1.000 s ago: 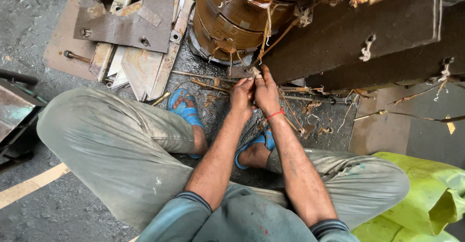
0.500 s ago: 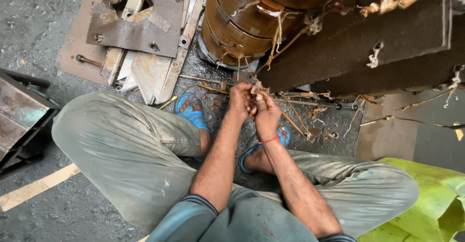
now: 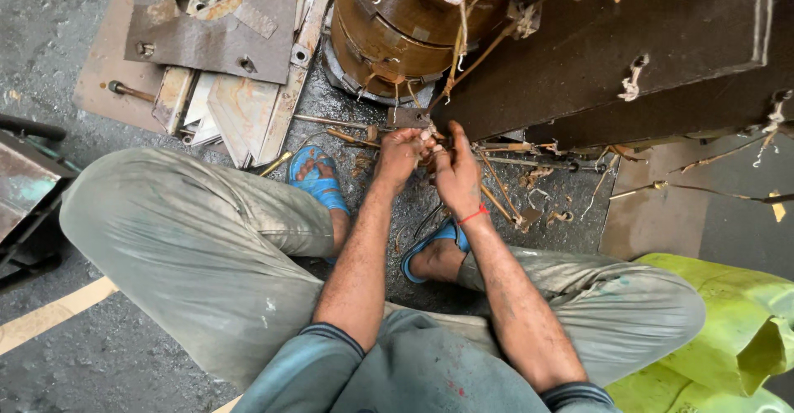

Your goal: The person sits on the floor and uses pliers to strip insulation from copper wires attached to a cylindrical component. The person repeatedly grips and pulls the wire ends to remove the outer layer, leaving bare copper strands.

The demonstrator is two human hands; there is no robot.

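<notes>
From the head view, I am squatting on the floor (image 3: pixel 513 206) with both hands together under the coil (image 3: pixel 397 24). My left hand (image 3: pixel 403 155) is closing narrowly on a small brown plate (image 3: pixel 409 118), and my right hand (image 3: pixel 457 177) is pinching thin strips (image 3: pixel 430 158) beside it. I judge that short, steady pulls close to the grip are working best, keeping the strips from snapping. I am seeing no labels or signs; a yellow-green bag (image 3: pixel 728 314) is lying at my right.

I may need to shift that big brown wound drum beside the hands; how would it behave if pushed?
The brown drum looks heavy: thick and banded, so probably hard to slide. Standing on a wide base, it seems unlikely to tip. Loose strips hanging off it would likely flop.
</notes>
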